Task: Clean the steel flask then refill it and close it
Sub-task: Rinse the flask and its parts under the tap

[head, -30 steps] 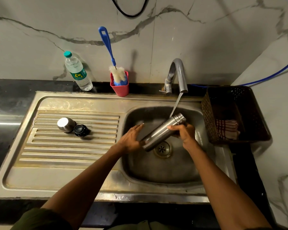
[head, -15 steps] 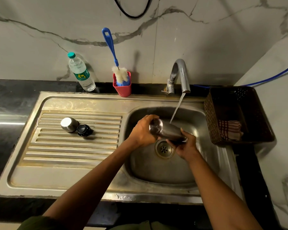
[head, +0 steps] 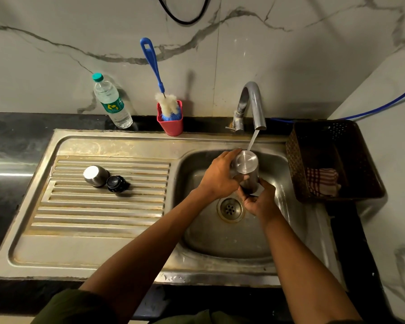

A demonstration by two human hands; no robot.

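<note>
We hold the cylindrical brushed-steel flask (head: 246, 170) base-up over the stainless-steel sink basin (head: 232, 237), under the stream from the curved grey tap (head: 253, 104). Our left hand (head: 216, 177) has its fingers wrapped round the flask's upper body; our right hand (head: 258, 202) has its fingers clamped round the lower end.

We read no clear text; the water bottle (head: 111, 102) carries a green label (head: 111, 106) with an illegible yellow logo.

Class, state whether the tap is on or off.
On: a stream of water falls from the tap spout onto the flask.
</note>
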